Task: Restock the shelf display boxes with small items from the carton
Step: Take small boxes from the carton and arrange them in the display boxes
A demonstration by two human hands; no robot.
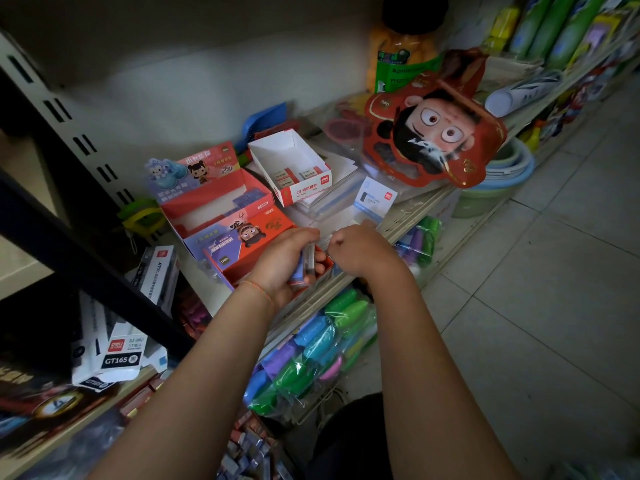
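My left hand (280, 261) grips a small bundle of wrapped erasers (304, 268) over the near red display box (256, 251), which has a cartoon face on its lid. My right hand (360, 247) hovers just to the right with fingers curled in; I cannot see whether it pinches anything. Behind stands a second red display box (214, 199) holding a few blue items. A white display box (294, 168) further back has a few erasers at its bottom. The carton is not in view.
A big red cartoon-face pack (433, 133) leans at the back right, beside a jar (401, 53). Bags of coloured items (318, 344) hang under the shelf edge. A dark shelf upright (86, 265) crosses the left. White pen boxes (114, 344) lie lower left.
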